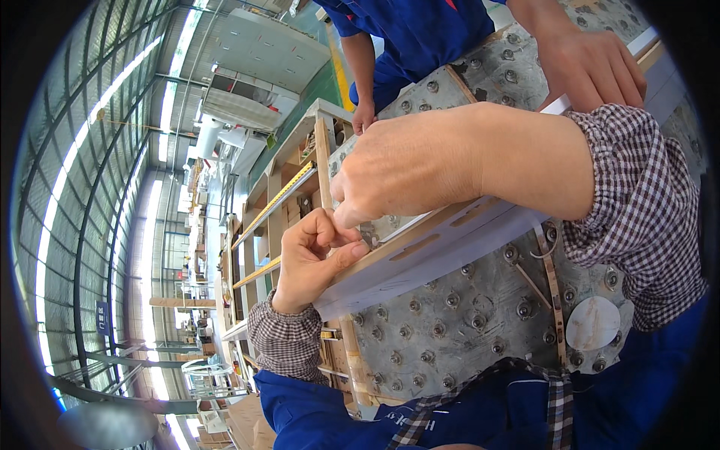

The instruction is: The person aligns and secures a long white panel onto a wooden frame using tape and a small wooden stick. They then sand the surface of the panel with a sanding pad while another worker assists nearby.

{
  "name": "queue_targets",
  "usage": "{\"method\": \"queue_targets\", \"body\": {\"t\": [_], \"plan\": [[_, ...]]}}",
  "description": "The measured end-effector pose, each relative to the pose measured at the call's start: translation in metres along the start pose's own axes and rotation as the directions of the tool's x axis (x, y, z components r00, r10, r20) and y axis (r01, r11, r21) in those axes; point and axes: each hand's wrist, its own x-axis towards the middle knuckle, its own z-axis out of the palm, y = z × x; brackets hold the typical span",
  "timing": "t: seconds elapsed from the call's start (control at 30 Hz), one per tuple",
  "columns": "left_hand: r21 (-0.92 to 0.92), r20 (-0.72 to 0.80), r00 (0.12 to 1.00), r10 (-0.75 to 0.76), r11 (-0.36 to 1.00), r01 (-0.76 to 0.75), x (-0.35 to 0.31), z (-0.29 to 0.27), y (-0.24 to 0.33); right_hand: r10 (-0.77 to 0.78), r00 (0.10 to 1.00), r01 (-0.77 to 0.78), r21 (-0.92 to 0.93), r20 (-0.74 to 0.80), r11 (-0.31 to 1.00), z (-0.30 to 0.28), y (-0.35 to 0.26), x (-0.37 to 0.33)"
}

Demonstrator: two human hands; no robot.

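Note:
A long narrow board with slots cut in it and a pale bluish face lies across in front of me. My left hand is at its left end, fingers curled and thumb pressed against them along the board's upper edge. Reaching over the board, my right hand bends down with curled fingertips that meet those of the left. Whatever is pinched between the fingers is too small or hidden to make out. Checked sleeve covers wrap both my forearms.
The metal table is studded with ball rollers. A white round disc and a thin stick lie on it. Opposite, a person in blue rests a hand by the board's right part. Wooden shelving with yellow-marked rails stands left.

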Motion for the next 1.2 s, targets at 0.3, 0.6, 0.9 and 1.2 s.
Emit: {"method": "queue_targets", "body": {"t": [0.3, 0.6, 0.9, 1.2], "plan": [[0.02, 0.0, 1.0, 0.015, 1.0, -0.015, 0.0, -0.001, -0.001, 0.003, 1.0, -0.002, -0.042, 0.024, 0.999, 0.003, -0.001, 0.001], [-0.007, 0.052, 0.992, 0.119, 0.993, -0.118, 0.005, 0.0, -0.003, 0.08, 0.973, -0.037, -0.195, 0.217, 0.98, -0.002, -0.003, -0.003], [-0.186, 0.065, 0.997, 0.051, 0.982, -0.038, -0.001, -0.001, -0.001, 0.304, 0.952, -0.291, 0.201, -0.035, 0.935, 0.001, -0.005, -0.007], [-0.146, 0.086, 0.995, 0.051, 0.988, -0.038, -0.002, -0.002, -0.006, 0.515, 0.817, -0.561, 0.566, 0.259, 0.604, -0.016, -0.018, 0.005]]}}
